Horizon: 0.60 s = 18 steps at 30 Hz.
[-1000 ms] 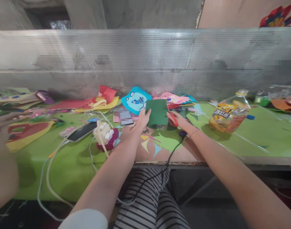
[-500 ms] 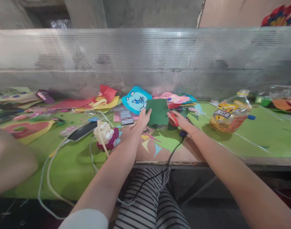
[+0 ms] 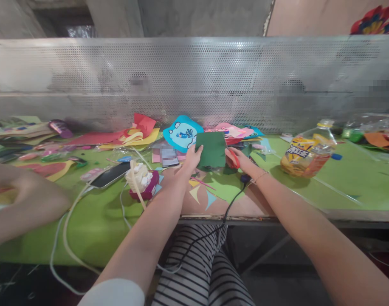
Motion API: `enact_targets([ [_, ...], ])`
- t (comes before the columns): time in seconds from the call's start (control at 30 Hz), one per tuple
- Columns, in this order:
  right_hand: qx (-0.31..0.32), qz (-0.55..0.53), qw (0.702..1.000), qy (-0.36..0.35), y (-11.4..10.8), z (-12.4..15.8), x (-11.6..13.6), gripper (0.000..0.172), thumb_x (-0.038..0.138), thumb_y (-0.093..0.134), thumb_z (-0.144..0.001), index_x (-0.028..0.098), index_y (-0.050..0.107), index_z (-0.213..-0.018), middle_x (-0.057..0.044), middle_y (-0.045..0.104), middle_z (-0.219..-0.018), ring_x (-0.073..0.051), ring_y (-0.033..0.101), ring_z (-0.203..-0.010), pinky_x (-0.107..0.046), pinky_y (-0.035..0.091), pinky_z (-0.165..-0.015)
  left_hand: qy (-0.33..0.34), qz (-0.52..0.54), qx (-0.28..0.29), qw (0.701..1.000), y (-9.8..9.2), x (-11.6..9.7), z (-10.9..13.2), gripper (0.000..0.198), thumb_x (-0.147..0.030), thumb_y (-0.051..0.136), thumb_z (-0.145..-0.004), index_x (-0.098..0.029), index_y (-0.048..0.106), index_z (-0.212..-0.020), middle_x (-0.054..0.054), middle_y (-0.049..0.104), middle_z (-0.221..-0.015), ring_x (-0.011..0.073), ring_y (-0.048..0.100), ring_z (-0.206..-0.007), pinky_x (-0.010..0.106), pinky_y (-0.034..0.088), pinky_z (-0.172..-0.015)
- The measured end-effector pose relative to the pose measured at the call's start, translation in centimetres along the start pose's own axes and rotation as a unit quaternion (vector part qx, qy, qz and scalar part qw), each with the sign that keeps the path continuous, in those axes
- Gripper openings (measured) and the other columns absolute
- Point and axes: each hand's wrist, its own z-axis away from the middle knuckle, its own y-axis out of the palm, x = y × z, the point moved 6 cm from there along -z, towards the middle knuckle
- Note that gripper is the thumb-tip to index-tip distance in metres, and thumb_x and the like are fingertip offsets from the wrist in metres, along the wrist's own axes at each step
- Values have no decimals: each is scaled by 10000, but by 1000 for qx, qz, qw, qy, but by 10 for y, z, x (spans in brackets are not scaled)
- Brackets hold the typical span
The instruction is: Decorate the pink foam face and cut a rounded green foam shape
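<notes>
Your left hand (image 3: 191,159) pinches green paper (image 3: 211,148) by left edge; your right hand (image 3: 243,162) grips red scissors (image 3: 235,158) beside right edge.

With the green sheet (image 3: 211,146) marking the dial's centre, its paper is showing a smooth, matt face. Between three and four o'clock, the red scissor handles (image 3: 235,159) are looking like smooth plastic. At ten, the blue cut-out (image 3: 181,135) is showing flat paper. At twelve, the perforated panel (image 3: 194,76) is gleaming in grey metal, and the wall (image 3: 197,17) above is looking rough, like concrete. At three, the clear bottle (image 3: 326,134) is glinting like plastic; the yellow wrapper (image 3: 297,154) is shining, crinkled. Between eight and nine, the phone (image 3: 112,175) is showing a glossy screen. At six, the striped trousers (image 3: 193,255) are looking like matt cloth.
</notes>
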Motion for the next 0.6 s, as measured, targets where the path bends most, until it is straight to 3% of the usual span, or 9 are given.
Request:
enact_targets([
  [0.23, -5, 24, 1000, 4, 2, 6, 11, 442, 620, 542, -763, 220, 432, -612, 12, 489, -480, -116, 441, -433, -275, 339, -450, 19, -16, 15, 1000, 2, 3, -3, 297, -332, 518, -827, -160, 635, -1039, 74, 673, -1057, 236, 620, -970, 370, 471, -905],
  [0.6, -13, 10, 1000, 5, 0, 3, 5, 465, 657, 551, -732, 216, 424, -656, 44, 452, -501, -96, 420, -453, -263, 338, -466, 28, -4, 6, 1000, 3, 7, -5, 296, -318, 548, -814, -145, 649, -1032, 94, 666, -1092, 255, 609, -1014, 408, 447, -948],
])
